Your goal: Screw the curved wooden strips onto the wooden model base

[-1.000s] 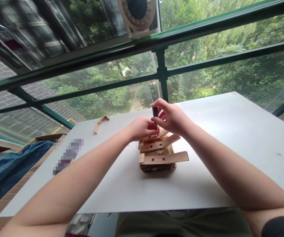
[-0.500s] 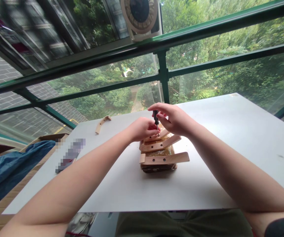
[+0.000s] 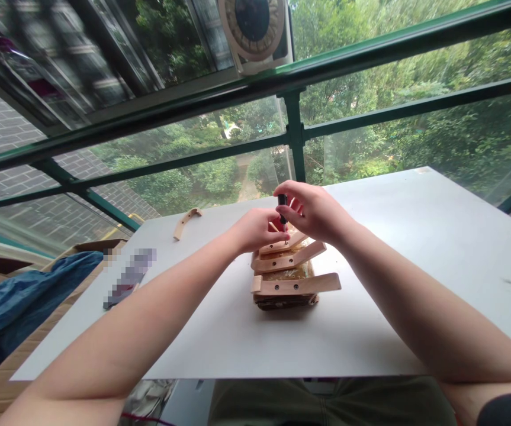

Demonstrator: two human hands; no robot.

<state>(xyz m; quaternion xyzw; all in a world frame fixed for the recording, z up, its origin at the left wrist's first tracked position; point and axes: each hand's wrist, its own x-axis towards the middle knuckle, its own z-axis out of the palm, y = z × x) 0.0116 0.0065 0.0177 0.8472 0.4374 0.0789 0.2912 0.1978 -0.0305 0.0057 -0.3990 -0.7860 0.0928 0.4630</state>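
Right hand (image 3: 312, 208) grips screwdriver (image 3: 282, 214), handle partly covered. Left hand (image 3: 257, 229) at wooden strip (image 3: 278, 246); grasp hidden, can't tell.

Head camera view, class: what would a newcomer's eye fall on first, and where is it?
The right hand holds an upright, black-handled screwdriver above a glossy brown rectangular block on the white table, with the left hand beside the shaft. Three pale, bent wooden strips cross the block's top. A pale, curved wooden piece lies apart, toward the table's far left.
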